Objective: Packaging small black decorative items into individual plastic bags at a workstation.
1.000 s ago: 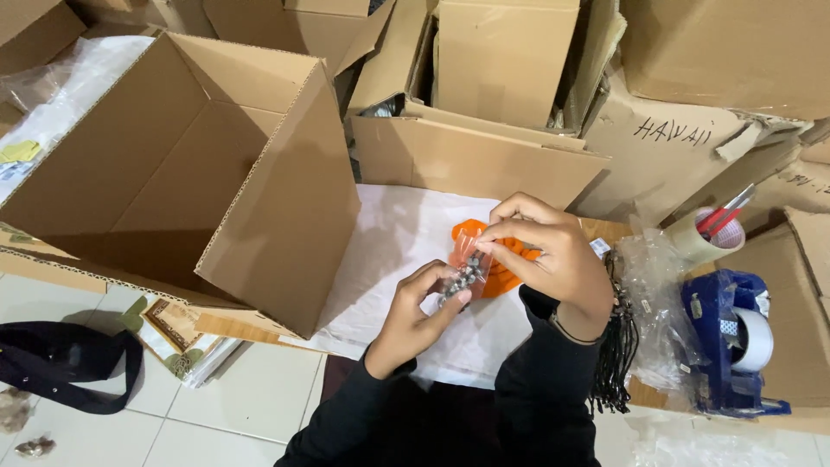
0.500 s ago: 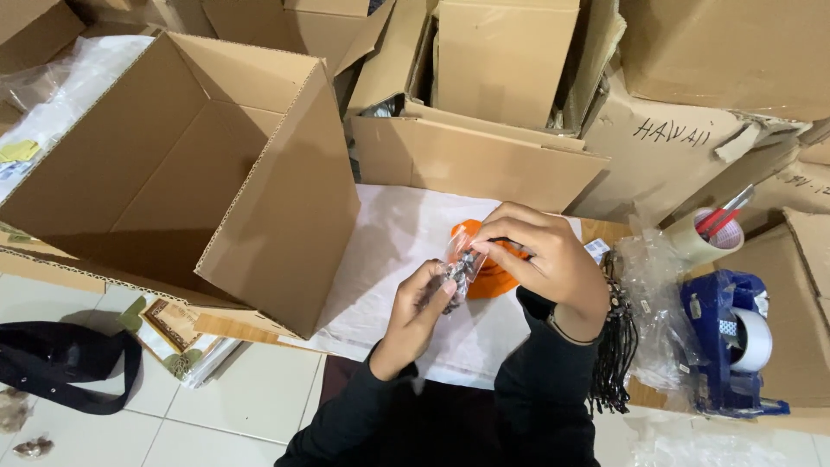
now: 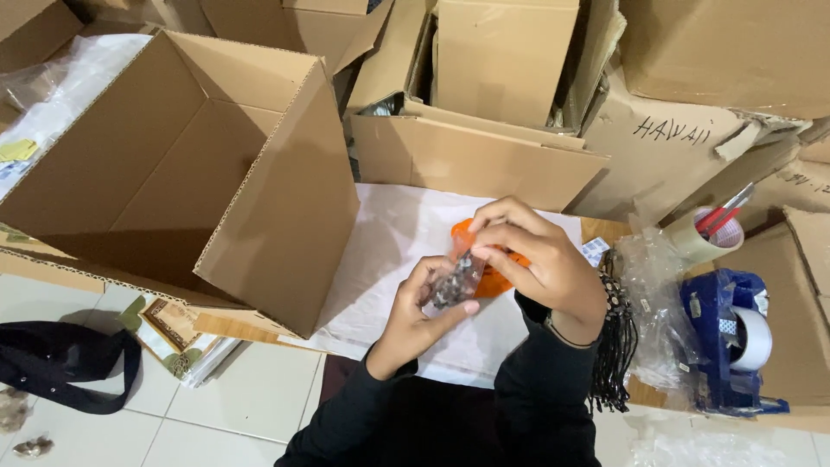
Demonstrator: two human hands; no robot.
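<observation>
My left hand and my right hand both pinch a small clear plastic bag of dark metal pieces, held just above a white sheet. The left thumb and fingers grip its lower end; the right fingertips hold its top. An orange object lies on the sheet directly behind the bag, mostly hidden by my right hand. Both arms wear black sleeves.
A large open cardboard box lies on its side at left. More boxes are stacked behind. At right are a bunch of black cords, clear bags, a blue tape dispenser and a tape roll holding pens. A black strap lies on the tiled floor.
My hands have shifted slightly left and closer together on the small bag; the right fingers now pinch its top end. Nothing else moved.
</observation>
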